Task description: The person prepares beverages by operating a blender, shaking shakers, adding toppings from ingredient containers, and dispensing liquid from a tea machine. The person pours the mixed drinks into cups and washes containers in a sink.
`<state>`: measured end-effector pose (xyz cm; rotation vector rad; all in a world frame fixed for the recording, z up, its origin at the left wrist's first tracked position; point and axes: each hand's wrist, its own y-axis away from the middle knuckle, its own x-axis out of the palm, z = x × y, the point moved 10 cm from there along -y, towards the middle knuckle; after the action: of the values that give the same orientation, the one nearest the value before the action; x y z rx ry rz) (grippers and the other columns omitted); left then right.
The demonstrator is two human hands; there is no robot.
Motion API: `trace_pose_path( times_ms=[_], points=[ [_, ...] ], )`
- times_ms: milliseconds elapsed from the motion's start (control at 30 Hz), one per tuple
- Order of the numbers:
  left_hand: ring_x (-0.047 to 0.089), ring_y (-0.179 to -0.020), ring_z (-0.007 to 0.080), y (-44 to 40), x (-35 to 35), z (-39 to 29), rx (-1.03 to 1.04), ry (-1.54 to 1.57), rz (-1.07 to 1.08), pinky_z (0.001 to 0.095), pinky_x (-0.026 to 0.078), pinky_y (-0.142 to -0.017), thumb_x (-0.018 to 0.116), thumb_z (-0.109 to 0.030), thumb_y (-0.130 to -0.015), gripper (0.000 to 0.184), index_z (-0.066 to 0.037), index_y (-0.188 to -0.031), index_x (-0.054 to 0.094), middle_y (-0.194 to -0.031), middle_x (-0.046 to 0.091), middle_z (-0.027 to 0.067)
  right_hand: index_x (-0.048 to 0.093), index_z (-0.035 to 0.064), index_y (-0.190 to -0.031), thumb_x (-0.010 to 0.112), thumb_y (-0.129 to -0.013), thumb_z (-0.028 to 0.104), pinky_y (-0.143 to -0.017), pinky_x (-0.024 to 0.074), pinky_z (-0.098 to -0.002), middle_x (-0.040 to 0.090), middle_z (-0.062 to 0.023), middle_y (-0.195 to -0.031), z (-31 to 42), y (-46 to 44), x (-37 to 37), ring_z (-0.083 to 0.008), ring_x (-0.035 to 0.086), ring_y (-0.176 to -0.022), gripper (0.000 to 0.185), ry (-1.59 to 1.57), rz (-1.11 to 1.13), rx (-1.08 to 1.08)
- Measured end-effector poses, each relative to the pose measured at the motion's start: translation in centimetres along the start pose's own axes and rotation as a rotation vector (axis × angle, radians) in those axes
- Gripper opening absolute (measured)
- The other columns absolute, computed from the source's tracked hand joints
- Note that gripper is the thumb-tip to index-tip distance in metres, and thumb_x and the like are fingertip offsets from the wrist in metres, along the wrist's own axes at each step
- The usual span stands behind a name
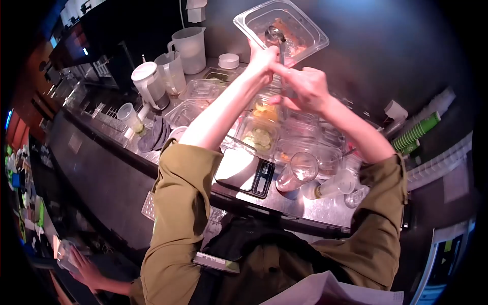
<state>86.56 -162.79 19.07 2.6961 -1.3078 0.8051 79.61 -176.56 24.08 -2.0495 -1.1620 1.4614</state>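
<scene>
My left hand (262,63) is closed on the near side of a clear plastic food container (317,43), which is lifted and tilted above the counter. Some orange-pink food (292,38) lies inside it. A metal ladle (275,34) has its bowl in the container, and its handle runs down toward me. My right hand (307,89) is closed around that handle, close beside my left hand. Beneath my arms, several clear tubs stand in rows, one with pale green slices (257,138) and another with orange pieces (265,111).
A digital scale (241,173) sits at the counter's front. Right of it stand a clear glass (300,170) and a tipped clear cup (338,185). Pitchers (189,50) and a dark cloth (154,134) are at left, green stacked cups (417,133) at right. Another person's hand (86,269) touches a clear container.
</scene>
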Motion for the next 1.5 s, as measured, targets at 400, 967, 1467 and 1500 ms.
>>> trace_pose_path(
  times_ms=[400,967,1467,1500],
  points=[
    [0.061,-0.056,0.0203,-0.4,-2.1,0.0,0.092,-0.523,0.162,0.0278,0.052,-0.042,0.039,0.004,-0.073,0.067,-0.008,-0.137,0.020,-0.120,0.045,0.0171,0.053,-0.0054,-0.110,0.049,-0.088,0.010,-0.075,0.0488,-0.0250,0.064,-0.0108,-0.084,-9.6,4.3,-0.4,-0.0130,0.060,-0.081,0.028,-0.592,-0.207,0.856],
    [0.059,-0.066,0.0250,-2.0,2.7,-2.0,0.450,-1.234,0.220,0.0372,0.047,-0.061,0.053,-0.022,-0.076,0.033,-0.010,-0.106,0.059,-0.079,0.064,0.0118,0.051,0.0012,-0.114,0.052,-0.083,0.007,-0.069,0.0466,-0.0319,0.057,-0.0133,-0.095,-3.6,9.6,-4.4,-0.0264,0.058,-0.082,0.031,-0.495,0.471,0.349],
    [0.061,-0.085,0.0307,4.3,10.1,0.7,0.654,-1.275,0.242,0.0383,0.048,-0.075,0.054,-0.021,-0.074,0.030,-0.012,-0.102,0.061,-0.089,0.064,0.0132,0.055,-0.0017,-0.087,0.054,-0.079,0.012,-0.049,0.0459,-0.0361,0.056,-0.0114,-0.067,1.4,14.8,-6.5,-0.0266,0.058,-0.058,0.016,-0.078,0.339,0.253],
    [0.060,-0.085,0.0305,4.3,10.1,1.0,0.651,-1.254,0.230,0.0390,0.048,-0.076,0.054,-0.021,-0.074,0.029,-0.013,-0.100,0.062,-0.089,0.064,0.0128,0.056,-0.0020,-0.095,0.053,-0.082,0.012,-0.050,0.0469,-0.0365,0.058,-0.0121,-0.067,2.0,14.7,-6.9,-0.0272,0.059,-0.057,0.020,-0.129,0.329,0.259]
  ],
)
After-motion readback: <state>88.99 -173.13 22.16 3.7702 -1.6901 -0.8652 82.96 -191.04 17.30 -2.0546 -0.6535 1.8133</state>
